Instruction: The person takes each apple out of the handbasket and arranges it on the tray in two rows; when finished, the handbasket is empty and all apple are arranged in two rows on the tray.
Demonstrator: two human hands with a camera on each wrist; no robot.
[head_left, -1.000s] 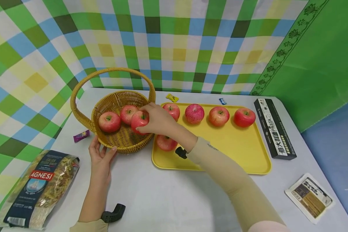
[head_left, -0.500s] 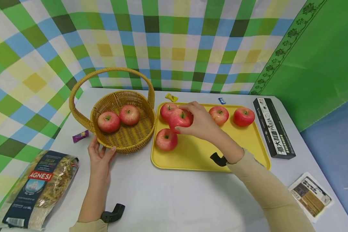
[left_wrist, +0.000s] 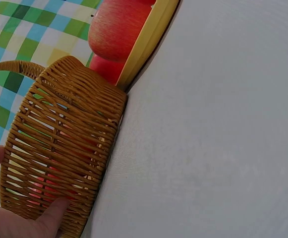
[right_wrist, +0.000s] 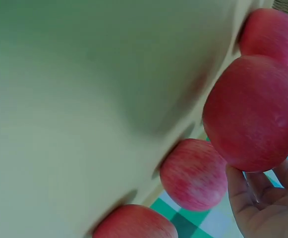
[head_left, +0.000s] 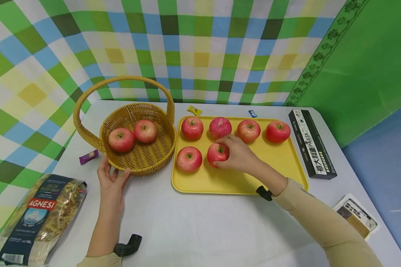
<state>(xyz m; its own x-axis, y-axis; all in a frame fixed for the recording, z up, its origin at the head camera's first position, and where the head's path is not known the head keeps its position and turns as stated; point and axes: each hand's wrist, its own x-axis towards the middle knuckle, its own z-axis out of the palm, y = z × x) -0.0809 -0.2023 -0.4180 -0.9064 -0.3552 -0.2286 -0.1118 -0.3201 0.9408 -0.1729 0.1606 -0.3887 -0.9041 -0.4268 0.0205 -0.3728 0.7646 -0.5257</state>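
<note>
My right hand (head_left: 238, 155) grips a red apple (head_left: 217, 155) over the yellow tray (head_left: 254, 181). In the right wrist view, the held apple (right_wrist: 253, 114) hides part of the fingers, and its shadow falls on the tray apart from it. My left hand (head_left: 111, 181) holds the near left side of a wicker basket (head_left: 150, 170) with a tall handle. The left wrist view has a fingertip pressing the woven wall (left_wrist: 64, 144). Two apples sit inside the basket, a left one (head_left: 121, 140) and a right one (head_left: 145, 131).
Several apples form the tray's back row, one of them purplish (head_left: 220, 128); another apple (head_left: 189, 159) lies front left. Around stand a pasta bag (head_left: 36, 218), a black pasta box (head_left: 312, 144), a white-and-brown packet (head_left: 355, 215) and small sweets, including a purple one (head_left: 88, 157).
My right hand has carried the apple out of the basket, rightward across the tray's back row, then forward to beside the front-left apple. The left hand stays at the basket.
</note>
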